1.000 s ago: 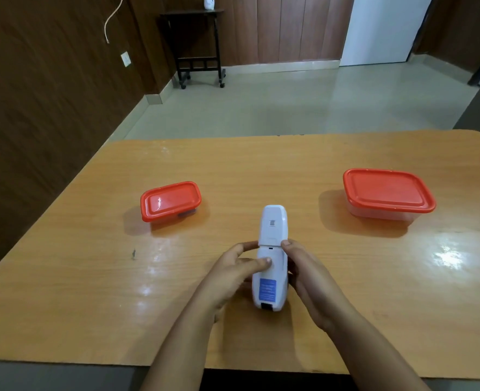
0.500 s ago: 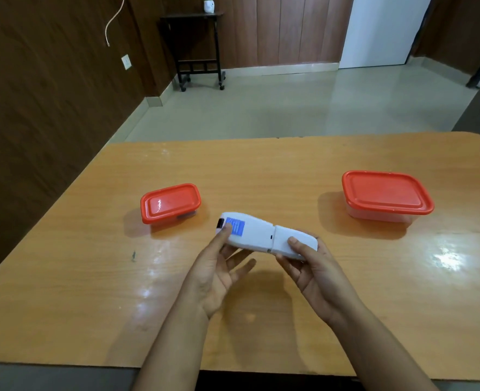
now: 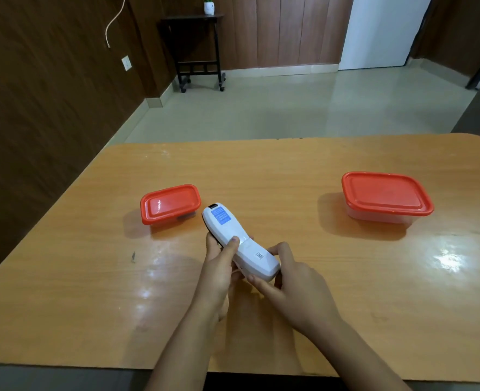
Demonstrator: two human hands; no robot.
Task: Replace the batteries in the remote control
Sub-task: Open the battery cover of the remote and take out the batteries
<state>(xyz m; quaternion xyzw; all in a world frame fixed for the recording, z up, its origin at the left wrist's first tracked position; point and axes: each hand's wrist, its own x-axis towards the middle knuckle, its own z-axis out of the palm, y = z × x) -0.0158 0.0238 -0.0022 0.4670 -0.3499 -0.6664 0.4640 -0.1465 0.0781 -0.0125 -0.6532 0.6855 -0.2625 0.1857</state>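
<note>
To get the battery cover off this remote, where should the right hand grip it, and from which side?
Grip the near, narrower end of the remote, the cover section past the seam by the left hand's thumb. Come from the right with the right hand, pinching the long edges. The back faces up and the left hand steadies the labelled far half, so the cover probably slides toward you.

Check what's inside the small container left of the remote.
Cannot tell: the red lid covers the small container, and its clear wall shows only a dark blur. The remote lies beside it.

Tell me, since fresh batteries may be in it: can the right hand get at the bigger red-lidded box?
Probably yes: bare table lies between the right hand and the box, but that hand holds the remote.
</note>
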